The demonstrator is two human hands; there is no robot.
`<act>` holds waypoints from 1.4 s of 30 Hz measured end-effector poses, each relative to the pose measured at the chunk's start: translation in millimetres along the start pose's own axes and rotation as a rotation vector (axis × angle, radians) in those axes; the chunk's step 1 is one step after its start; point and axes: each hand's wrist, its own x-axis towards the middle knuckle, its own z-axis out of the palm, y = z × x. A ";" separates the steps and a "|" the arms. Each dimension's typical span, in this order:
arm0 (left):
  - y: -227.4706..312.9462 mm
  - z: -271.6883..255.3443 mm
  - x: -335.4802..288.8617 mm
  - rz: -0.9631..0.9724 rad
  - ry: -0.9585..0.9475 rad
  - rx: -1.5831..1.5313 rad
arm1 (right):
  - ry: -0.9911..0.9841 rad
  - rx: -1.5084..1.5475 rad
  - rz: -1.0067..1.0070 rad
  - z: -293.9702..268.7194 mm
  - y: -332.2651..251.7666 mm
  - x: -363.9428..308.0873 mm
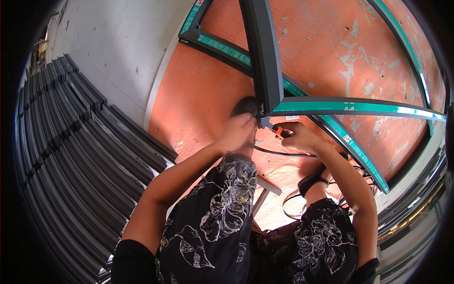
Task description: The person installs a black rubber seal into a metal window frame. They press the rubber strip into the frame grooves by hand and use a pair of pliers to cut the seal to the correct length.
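Two bars of a dark frame point(265, 57) meet at a corner just ahead of the person's hands. One bar runs up and away; the other, faced with green film point(331, 105), reaches far to the right.

The right hand point(302, 137) grasps a tool point(282, 133) with an orange and black handle. A flat grey piece beyond the handle lies close to the underside of the corner; whether it touches cannot be told. The left hand point(240, 128) is at the other side of the corner, bent and slightly blurred; whether it grips anything cannot be told.

Below the hands a black cord point(283, 153) runs across toward the right forearm. More black cable point(284, 208) loops near the right foot, which wears a black sandal point(309, 182). Dark trousers point(222, 203) with white floral lines cover the knees, and a grey metal leg point(267, 189) shows between them.

Beneath the corner, a second frame point(352, 139) with green-filmed bars lies on the orange floor point(203, 94), whose paint is worn in pale patches. To the left, many dark profiles point(85, 184) lie stacked in long rows.
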 end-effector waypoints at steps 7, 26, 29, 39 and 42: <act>8.1 -6.0 1.1 0.147 -0.011 0.288 | 0.010 -0.003 0.016 1.4 -6.2 -3.6; 26.9 -18.8 4.1 0.280 -0.083 0.595 | 0.103 -0.107 -0.017 7.2 -3.0 1.5; 27.8 -16.2 5.0 0.287 -0.076 0.602 | 0.162 -0.168 -0.035 9.0 -1.0 -0.1; 7.3 -2.8 5.0 0.000 -0.091 0.319 | 0.495 -0.956 -0.102 -0.7 18.0 -46.7; 17.3 -2.3 2.6 -0.256 -0.189 -0.215 | 0.629 -1.054 -0.217 -1.8 38.3 -55.6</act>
